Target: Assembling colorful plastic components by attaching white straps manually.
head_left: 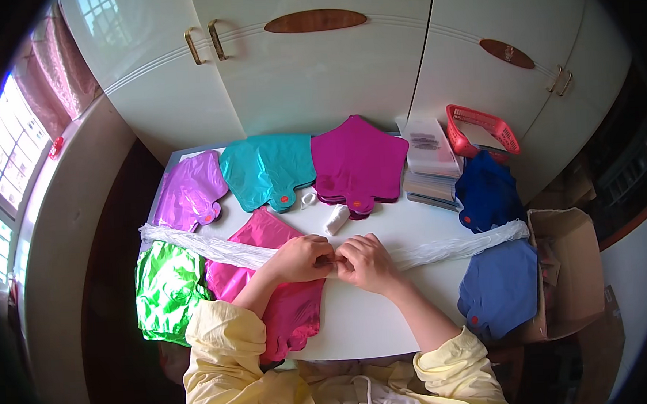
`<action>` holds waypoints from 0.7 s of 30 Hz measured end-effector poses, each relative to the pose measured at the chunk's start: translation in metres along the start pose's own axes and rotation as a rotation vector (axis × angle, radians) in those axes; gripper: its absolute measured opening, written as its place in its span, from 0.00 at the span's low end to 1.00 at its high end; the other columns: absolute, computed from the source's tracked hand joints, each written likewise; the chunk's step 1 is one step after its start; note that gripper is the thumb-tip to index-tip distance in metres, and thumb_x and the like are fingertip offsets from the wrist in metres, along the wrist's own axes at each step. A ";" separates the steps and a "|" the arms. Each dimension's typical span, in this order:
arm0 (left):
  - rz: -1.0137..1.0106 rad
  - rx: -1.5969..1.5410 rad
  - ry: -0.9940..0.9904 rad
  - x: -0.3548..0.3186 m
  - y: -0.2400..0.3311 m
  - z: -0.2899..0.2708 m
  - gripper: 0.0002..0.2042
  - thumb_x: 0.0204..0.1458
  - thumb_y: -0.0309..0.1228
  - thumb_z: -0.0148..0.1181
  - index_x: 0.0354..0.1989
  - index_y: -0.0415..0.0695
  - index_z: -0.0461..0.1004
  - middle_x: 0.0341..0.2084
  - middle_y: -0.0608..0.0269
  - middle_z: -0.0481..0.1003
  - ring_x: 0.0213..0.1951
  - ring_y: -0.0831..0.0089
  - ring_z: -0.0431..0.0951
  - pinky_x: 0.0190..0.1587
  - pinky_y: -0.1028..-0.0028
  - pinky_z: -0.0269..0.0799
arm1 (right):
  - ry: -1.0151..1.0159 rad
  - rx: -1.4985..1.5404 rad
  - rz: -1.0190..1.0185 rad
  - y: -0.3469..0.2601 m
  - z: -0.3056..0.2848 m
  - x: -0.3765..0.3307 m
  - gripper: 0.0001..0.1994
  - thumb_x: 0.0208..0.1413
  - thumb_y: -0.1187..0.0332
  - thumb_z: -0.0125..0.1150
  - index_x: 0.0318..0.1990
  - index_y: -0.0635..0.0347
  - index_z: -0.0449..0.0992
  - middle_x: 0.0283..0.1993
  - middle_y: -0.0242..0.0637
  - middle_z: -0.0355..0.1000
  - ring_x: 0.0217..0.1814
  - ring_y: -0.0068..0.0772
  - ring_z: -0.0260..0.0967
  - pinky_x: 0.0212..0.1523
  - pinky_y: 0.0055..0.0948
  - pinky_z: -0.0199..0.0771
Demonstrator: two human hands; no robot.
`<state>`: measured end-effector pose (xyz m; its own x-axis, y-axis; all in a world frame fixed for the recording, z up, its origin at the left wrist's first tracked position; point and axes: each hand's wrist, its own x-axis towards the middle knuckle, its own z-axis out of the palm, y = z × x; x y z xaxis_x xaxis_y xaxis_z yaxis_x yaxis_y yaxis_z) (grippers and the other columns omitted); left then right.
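Observation:
A long bundle of white string (450, 252) stretches across the white table, from the left edge to the cardboard box at the right. Over its middle my left hand (304, 256) and my right hand (365, 261) meet, fingertips pinched close together. A thin pale strand shows between them; its exact hold is partly hidden by the fingers. Beneath the bundle and my left forearm lies a shiny pink foil balloon (300, 309), flat. A small white roll (336, 219) and a little white loop (308, 200) lie just beyond my hands.
Flat foil balloons ring the table: green (169, 290), lilac (190, 188), teal (267, 168), magenta (358, 160), dark blue (488, 192), grey-blue (498, 288). Stacked clear packets (429, 152) stand beside a red basket (512, 136). An open cardboard box (572, 262) adjoins the right edge; white cabinets (317, 71) stand behind.

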<state>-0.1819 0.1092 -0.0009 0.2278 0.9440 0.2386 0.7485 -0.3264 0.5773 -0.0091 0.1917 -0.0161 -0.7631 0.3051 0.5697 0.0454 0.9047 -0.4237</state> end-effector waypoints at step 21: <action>0.070 -0.665 -0.080 0.002 0.014 -0.023 0.04 0.45 0.26 0.62 0.29 0.41 0.77 0.28 0.66 0.67 0.37 0.72 0.64 0.43 0.73 0.60 | -0.084 0.105 0.095 0.002 -0.003 -0.006 0.08 0.38 0.69 0.62 0.28 0.56 0.70 0.29 0.31 0.69 0.37 0.34 0.68 0.40 0.34 0.64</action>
<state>-0.1850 0.1059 0.0256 0.3260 0.9120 0.2491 0.1937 -0.3223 0.9266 -0.0027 0.1925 -0.0181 -0.8102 0.3574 0.4647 0.0553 0.8357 -0.5464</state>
